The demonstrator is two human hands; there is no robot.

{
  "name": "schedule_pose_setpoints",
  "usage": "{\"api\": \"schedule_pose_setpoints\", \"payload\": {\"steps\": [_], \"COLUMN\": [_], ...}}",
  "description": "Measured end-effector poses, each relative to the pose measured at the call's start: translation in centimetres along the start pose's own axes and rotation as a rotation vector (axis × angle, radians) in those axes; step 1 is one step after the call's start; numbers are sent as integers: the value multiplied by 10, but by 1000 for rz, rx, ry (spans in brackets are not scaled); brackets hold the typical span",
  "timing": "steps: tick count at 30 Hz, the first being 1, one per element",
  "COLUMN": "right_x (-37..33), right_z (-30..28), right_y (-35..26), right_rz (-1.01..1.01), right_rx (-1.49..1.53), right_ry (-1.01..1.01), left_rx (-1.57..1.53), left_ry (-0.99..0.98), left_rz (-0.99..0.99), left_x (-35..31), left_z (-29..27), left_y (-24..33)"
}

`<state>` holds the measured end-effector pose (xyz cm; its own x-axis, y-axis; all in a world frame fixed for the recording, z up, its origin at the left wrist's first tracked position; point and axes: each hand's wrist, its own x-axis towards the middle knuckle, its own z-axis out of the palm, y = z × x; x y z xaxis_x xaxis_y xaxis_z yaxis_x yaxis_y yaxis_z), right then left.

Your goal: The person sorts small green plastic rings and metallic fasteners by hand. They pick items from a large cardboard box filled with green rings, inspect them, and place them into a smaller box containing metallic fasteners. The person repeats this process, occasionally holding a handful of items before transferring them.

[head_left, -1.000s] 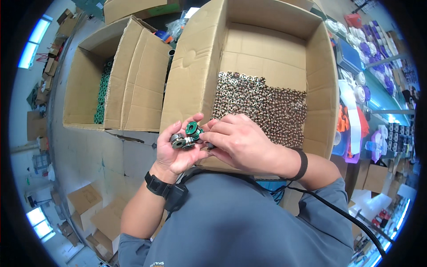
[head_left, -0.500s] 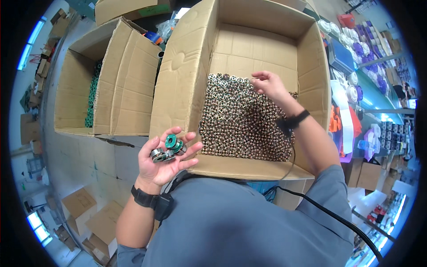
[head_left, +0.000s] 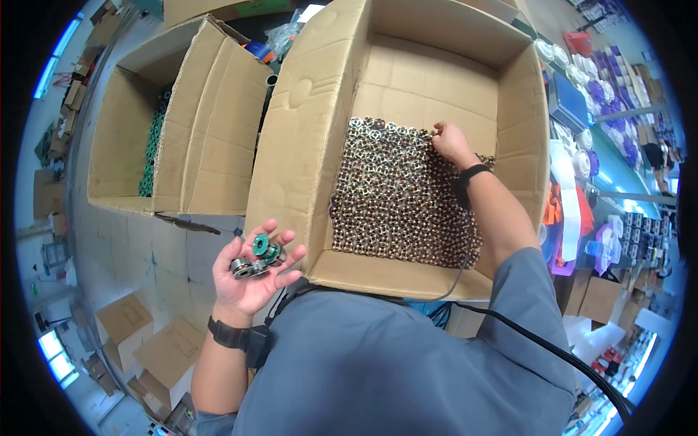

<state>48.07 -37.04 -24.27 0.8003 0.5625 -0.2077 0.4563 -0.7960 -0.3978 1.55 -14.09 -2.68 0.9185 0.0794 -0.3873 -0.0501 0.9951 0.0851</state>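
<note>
You stand in a factory packing floor: big cardboard boxes (head_left: 305,138) of small metal parts (head_left: 403,196), stacked cartons (head_left: 138,334), cluttered workbench (head_left: 618,152).

The right hand (head_left: 452,143) covers whatever its fingertips touch among the small round metal parts (head_left: 400,196). The green pieces (head_left: 151,149) in the left brown cardboard box (head_left: 131,138) are mostly hidden behind its flap.
</note>
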Motion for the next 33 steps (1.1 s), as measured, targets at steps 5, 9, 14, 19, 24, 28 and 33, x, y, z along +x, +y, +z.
{"api": "schedule_pose_setpoints", "payload": {"steps": [5,9,14,19,24,28,33], "right_x": [-75,-165,-190,-196,-181,-141,-63], "right_z": [-78,-128,-119,-119,-122,-124,-108], "right_y": [-134,-233,-246,-230,-200,-156,-70], "right_rz": [-353,-905,-1068,-921,-204,-94,-12], "right_rx": [393,533,416,552,1238,1273,316], "right_ry": [-35,-217,-248,-298,-601,-458,-157], "left_rx": [59,90,97,187,134,119,104], "left_ry": [-99,-141,-244,-152,-212,-242,-223], "left_rz": [-169,-307,-412,-438,-401,-372,-313], "left_x": [25,46,56,62,64,60,44], "left_z": [12,18,18,24,21,16,10], "left_y": [-8,-14,-20,-23,-27,-24,-17]}}
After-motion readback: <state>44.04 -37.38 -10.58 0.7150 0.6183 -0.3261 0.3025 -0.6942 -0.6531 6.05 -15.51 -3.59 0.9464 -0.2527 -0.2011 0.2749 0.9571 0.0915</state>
